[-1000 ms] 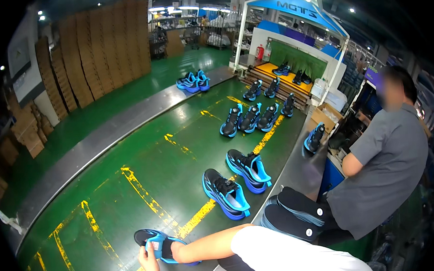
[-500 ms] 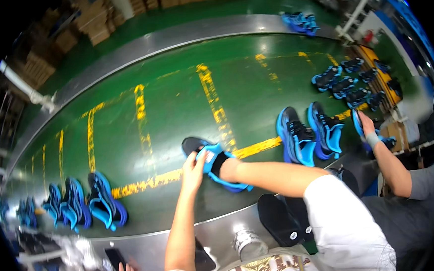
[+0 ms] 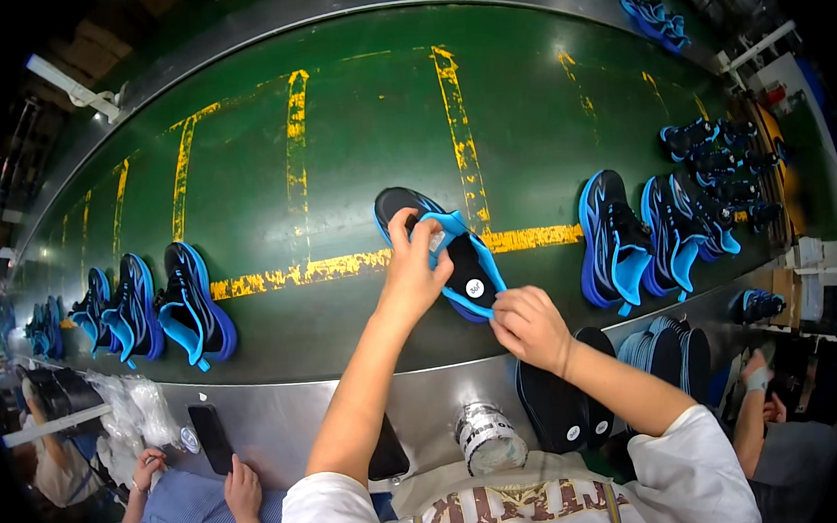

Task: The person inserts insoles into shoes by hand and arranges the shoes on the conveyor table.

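A black and blue sneaker [image 3: 398, 203] lies on the green belt in front of me, toe pointing away and slightly left. My left hand [image 3: 417, 269] pinches its light blue tongue and folds it up toward the toe. Inside the shoe a black insole [image 3: 464, 276] shows, with a round white sticker at the heel end. My right hand [image 3: 532, 327] grips the heel collar between thumb and fingers. Closest to that hand, a stack of black insoles [image 3: 549, 402] rests on the metal ledge.
Several matching sneakers stand on the green belt [image 3: 355, 169], left [image 3: 191, 304] and right [image 3: 614, 240]. On the metal ledge [image 3: 284, 413] are a roll of tape [image 3: 487, 438], a dark phone [image 3: 211, 437] and more insoles [image 3: 669, 354]. Co-workers' hands [image 3: 243, 488] show at both sides.
My right hand has come out of the shoe's opening and now holds the heel collar. The insole inside is now visible. My left hand stays on the tongue. The view has shifted.
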Available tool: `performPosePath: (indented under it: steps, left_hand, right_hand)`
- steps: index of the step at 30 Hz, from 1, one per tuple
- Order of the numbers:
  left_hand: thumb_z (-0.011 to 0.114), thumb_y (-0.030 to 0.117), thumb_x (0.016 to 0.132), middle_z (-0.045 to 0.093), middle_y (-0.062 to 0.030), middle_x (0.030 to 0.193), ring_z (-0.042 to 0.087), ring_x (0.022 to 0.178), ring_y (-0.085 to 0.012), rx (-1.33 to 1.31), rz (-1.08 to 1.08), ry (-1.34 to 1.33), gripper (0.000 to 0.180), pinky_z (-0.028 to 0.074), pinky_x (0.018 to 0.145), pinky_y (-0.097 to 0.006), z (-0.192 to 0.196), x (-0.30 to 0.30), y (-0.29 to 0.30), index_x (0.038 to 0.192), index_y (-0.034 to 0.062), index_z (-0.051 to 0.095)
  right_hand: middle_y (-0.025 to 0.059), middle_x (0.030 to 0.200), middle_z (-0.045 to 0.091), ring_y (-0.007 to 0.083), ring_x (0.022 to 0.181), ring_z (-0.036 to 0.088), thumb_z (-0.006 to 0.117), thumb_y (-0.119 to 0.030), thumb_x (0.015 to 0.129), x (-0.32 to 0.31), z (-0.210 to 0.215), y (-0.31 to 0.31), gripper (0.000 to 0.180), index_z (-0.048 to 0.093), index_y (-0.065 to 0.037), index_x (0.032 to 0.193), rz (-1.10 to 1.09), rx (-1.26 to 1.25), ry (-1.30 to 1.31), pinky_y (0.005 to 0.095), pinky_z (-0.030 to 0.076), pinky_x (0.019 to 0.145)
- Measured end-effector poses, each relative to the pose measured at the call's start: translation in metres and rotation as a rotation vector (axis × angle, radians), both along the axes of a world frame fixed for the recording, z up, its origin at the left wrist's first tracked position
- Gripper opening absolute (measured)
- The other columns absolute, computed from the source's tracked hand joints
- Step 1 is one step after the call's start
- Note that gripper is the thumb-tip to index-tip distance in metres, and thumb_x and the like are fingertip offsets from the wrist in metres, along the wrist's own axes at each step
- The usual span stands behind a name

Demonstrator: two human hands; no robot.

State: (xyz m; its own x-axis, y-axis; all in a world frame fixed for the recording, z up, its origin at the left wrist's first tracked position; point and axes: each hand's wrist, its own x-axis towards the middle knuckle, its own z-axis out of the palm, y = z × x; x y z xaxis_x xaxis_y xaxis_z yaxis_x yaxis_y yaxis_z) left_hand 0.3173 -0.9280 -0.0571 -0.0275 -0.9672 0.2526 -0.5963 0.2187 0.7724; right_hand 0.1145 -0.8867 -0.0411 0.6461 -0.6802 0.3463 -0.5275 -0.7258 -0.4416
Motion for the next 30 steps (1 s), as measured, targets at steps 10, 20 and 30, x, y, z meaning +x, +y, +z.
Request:
performPosePath:
  steps: [10, 20, 30]
  left_hand:
    - [0.063, -0.001, 0.071, 0.04, -0.021, 0.106, 0.053, 0.087, -0.0403, -0.044, 0.011, -0.119, 0.032, 0.047, 0.068, -0.041, 0.018, -0.02, 0.015, 0.096, 0.0018, 0.043]
    - [0.06, 0.013, 0.075, 0.053, -0.0142, 0.089, 0.056, 0.059, -0.0296, -0.214, -0.036, -0.726, 0.012, 0.042, 0.058, -0.038, 0.025, -0.008, -0.011, 0.081, 0.0054, 0.052]
    - [0.046, -0.008, 0.069, 0.057, -0.0118, 0.084, 0.055, 0.066, -0.0171, 0.018, 0.167, 0.607, 0.011, 0.046, 0.06, -0.028, 0.074, 0.022, -0.019, 0.076, 0.0003, 0.047]
  right_hand:
    - [0.0083, 0.087, 0.057, 0.0238, 0.087, 0.056, 0.06, -0.009, 0.07, -0.001, -0.003, 0.028, 0.016, 0.055, -0.003, 0.083, -0.119, -0.011, 0.041, 0.0399, 0.037, 0.086]
    - [0.0128, 0.094, 0.062, 0.0258, 0.099, 0.056, 0.055, -0.029, 0.069, 0.049, 0.036, -0.045, 0.043, 0.057, -0.003, 0.103, 0.043, 0.809, 0.878, 0.0549, 0.001, 0.103]
    - [0.018, 0.122, 0.041, 0.0304, 0.114, 0.041, 0.059, -0.02, 0.072, -0.072, 0.01, 0.115, 0.047, 0.047, -0.005, 0.115, -0.289, 0.352, 0.16, 0.0479, 0.025, 0.098]
